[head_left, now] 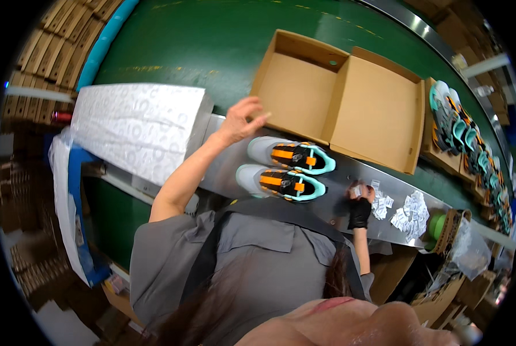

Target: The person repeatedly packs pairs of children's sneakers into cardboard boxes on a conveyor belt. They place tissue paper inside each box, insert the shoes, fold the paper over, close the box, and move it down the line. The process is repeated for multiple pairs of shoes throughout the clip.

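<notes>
My left hand (243,121) is bare, slightly blurred, its thumb and fingers apart beside the near left corner of an open brown shoebox (304,89). Whether it touches the cardboard I cannot tell. The box's lid (379,112) lies folded back to the right, and both halves show bare cardboard inside. Between my hands sits a pair of grey sneakers, one shoe (292,154) beyond the other shoe (281,182), with black, orange and mint parts. My right hand (360,199), in a black fingerless glove, holds a small white packet (359,191) next to a loose pile of packets (381,203).
A bigger heap of white packets (412,215) lies farther right on the metal ledge (341,173). Printed white paper (139,124) is stacked at left. Beyond runs a green belt (223,34). More sneakers (457,124) line the right side; brown boxes (53,52) are stacked far left.
</notes>
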{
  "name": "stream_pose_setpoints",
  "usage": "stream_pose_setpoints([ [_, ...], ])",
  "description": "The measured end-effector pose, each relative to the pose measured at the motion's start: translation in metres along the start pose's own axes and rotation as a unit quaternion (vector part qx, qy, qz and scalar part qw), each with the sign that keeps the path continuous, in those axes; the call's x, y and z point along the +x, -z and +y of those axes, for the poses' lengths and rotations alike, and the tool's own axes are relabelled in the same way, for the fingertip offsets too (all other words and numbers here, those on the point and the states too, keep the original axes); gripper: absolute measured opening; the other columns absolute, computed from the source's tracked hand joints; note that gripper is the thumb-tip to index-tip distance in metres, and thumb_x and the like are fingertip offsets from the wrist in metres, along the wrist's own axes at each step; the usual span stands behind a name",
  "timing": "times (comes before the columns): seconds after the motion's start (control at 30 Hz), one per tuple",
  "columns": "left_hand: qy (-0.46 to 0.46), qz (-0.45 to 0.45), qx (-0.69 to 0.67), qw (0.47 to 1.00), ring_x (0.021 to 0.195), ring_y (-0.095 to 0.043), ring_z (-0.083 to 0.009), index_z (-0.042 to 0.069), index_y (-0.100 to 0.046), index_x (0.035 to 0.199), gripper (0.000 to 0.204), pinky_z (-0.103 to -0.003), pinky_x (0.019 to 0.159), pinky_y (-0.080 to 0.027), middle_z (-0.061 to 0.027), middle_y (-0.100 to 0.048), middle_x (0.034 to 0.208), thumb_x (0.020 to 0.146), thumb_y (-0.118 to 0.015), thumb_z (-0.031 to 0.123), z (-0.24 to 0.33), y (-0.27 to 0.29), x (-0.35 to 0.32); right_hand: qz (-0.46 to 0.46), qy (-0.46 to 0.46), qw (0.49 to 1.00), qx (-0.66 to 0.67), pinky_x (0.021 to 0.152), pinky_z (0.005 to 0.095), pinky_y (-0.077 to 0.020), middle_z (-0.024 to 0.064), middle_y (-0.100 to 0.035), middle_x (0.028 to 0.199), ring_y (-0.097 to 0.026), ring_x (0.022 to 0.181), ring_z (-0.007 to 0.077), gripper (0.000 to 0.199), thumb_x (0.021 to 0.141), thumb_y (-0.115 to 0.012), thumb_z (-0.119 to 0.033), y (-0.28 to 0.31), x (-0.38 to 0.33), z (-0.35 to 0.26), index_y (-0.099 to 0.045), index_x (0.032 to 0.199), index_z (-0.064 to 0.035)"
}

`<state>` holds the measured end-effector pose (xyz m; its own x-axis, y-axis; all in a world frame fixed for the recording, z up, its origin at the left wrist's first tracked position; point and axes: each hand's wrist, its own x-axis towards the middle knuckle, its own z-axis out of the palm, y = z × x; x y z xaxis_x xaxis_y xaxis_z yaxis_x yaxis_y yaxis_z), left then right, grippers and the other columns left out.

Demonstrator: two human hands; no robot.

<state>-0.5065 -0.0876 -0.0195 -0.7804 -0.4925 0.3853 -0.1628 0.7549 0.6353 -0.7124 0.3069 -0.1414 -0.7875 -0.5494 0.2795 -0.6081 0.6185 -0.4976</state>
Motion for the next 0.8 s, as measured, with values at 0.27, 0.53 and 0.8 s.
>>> stream_pose_setpoints([
  [0.27,0.326,0.170,0.303,0.879,0.116,-0.035,-0.0401,0.005,-0.049,0.116,0.055,-0.047,0.095,-0.028,-0.0252,-0.036,0.126,0.077,-0.056,0.042,-0.104,0.112,-0.139,0.008,0.065,0.995,0.080,0.065,0.0341,-0.0440,0.0135,-0.054,0.078,-0.053,0.071,0.0274,0.015,0.078,-0.053,-0.002,0.033,0.033,-0.086,-0.056,0.093,-0.0034],
  [0.53,0.484,0.082,0.317,0.812,0.127,-0.021,-0.0352,0.019,-0.044,0.125,0.061,-0.061,0.096,-0.012,-0.0167,-0.026,0.137,0.077,-0.048,0.056,-0.110,0.156,-0.150,-0.156,0.195,0.941,0.229,0.071,0.0311,-0.0466,0.0171,-0.045,0.116,-0.055,0.080,0.0223,0.051,0.076,-0.059,-0.007,0.007,0.143,-0.221,-0.040,0.124,-0.0086],
  [0.8,0.386,0.177,0.454,0.783,0.099,-0.049,-0.0220,0.019,-0.064,0.091,0.025,-0.049,0.082,-0.031,-0.0007,-0.060,0.096,0.084,-0.046,0.036,-0.129,0.151,-0.150,-0.472,0.267,0.840,-0.023,0.081,0.0370,-0.0431,0.0213,-0.058,0.097,-0.055,0.095,0.0320,0.049,0.074,-0.051,-0.004,-0.059,0.149,-0.248,-0.046,0.122,-0.0108],
])
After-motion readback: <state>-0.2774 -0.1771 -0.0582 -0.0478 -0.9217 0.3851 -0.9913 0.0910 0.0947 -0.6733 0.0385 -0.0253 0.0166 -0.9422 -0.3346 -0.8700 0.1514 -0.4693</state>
